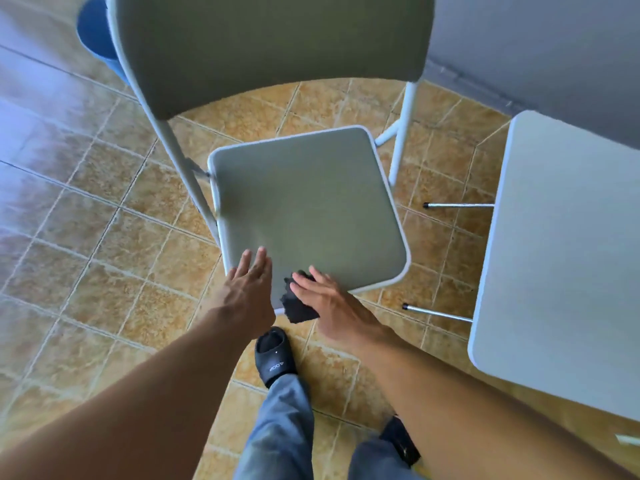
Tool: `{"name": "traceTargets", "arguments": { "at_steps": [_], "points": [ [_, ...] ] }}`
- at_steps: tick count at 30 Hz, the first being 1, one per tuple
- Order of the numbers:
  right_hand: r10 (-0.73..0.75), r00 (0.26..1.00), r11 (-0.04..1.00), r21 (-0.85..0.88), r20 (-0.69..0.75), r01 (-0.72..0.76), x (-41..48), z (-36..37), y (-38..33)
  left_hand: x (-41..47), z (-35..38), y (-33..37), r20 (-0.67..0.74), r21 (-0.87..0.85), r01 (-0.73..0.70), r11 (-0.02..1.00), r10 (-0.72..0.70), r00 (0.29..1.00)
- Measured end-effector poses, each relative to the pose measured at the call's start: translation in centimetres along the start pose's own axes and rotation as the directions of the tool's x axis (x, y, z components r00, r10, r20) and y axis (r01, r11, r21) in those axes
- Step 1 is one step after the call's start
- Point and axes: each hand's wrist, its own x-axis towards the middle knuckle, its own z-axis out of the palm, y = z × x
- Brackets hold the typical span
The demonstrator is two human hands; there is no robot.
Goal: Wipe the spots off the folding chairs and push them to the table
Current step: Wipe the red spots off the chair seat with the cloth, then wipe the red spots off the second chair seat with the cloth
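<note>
A grey folding chair (304,206) with a white metal frame stands in front of me, its backrest (273,43) nearest the top of the view. My left hand (247,289) lies flat and open at the seat's near-left corner, fingers spread. My right hand (329,299) presses a dark cloth (296,308) onto the seat's near edge. The seat surface looks plain grey, with no spots that I can make out. The white table (568,258) stands to the right of the chair, a gap of floor between them.
Thin metal table legs (457,205) stick out toward the chair at the right. A blue round container (95,29) sits behind the chair at top left. A grey wall (536,46) runs along the top right. My feet in black slippers (275,355) stand on tan tiles.
</note>
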Motion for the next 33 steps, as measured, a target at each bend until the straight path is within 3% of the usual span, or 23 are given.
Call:
{"name": "traceTargets", "arguments": {
  "at_steps": [3,10,14,19,26,33],
  "points": [
    [-0.012,0.998,1.000,-0.023,-0.063,0.010,-4.2,-3.8,1.0,-1.5,-2.1,5.6,-0.026,0.027,-0.069,0.997,0.070,0.997],
    [0.243,0.914,0.970,0.068,-0.324,-0.234,-19.7,-13.3,5.6,-5.9,-4.0,23.8,-0.088,0.109,-0.249,0.962,0.259,0.962],
    [0.406,0.826,0.914,0.156,-0.390,-0.376,-31.9,-16.5,9.3,-9.6,-2.8,35.0,-0.064,0.203,-0.338,0.919,0.357,0.932],
    [0.600,0.654,0.800,0.345,-0.461,-0.491,-46.6,-18.7,13.3,-13.5,-0.9,48.1,-0.044,0.289,-0.423,0.859,0.453,0.890],
    [0.749,0.446,0.657,0.462,-0.490,-0.595,-60.3,-21.5,19.5,-17.2,1.7,65.4,0.056,0.382,-0.609,0.695,0.640,0.766],
    [0.779,0.363,0.612,0.494,-0.511,-0.618,-67.3,-25.2,26.2,-17.2,3.8,77.5,0.165,0.432,-0.689,0.581,0.700,0.694]
  ]
}}
